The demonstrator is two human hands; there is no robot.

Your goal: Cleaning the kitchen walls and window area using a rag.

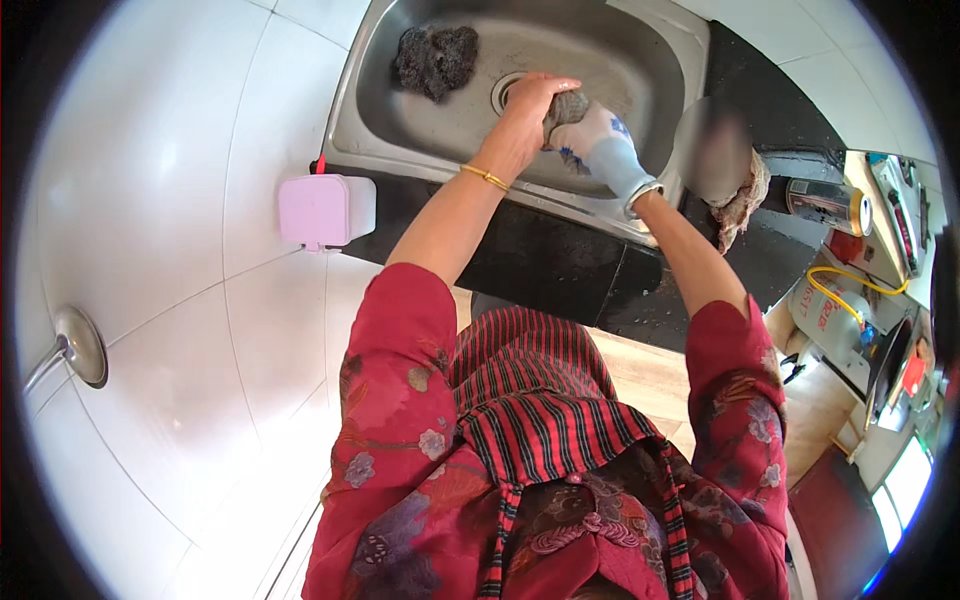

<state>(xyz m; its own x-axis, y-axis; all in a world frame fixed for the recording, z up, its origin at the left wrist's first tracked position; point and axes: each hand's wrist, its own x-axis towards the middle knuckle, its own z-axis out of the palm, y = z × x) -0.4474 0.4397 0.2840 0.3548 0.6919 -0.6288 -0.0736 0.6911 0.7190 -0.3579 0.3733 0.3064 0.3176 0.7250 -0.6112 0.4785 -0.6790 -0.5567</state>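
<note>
Over the stainless steel sink (637, 45), both my hands are closed around a bunched, grey-brown, rag-like thing (568, 109). It looks wet, and my fingers partly hide it, so its exact kind is unclear. My left hand (531, 105) is bare, with a gold bangle (486, 177) on the forearm, and grips from the left. From the right, my right hand (596, 146) presses against the same thing in a white glove with blue marks. A dark, wiry scouring pad or mesh clump (437, 61) lies in the basin's far left. The drain (508, 91) shows partly behind my left hand.
A pink-lidded container (315, 210) stands left on the black counter (551, 259). To the right are a crumpled cloth (742, 204), a blurred patch and a drink can (829, 206). A gas cylinder (829, 311) with a yellow hose (840, 289) stands lower right.
</note>
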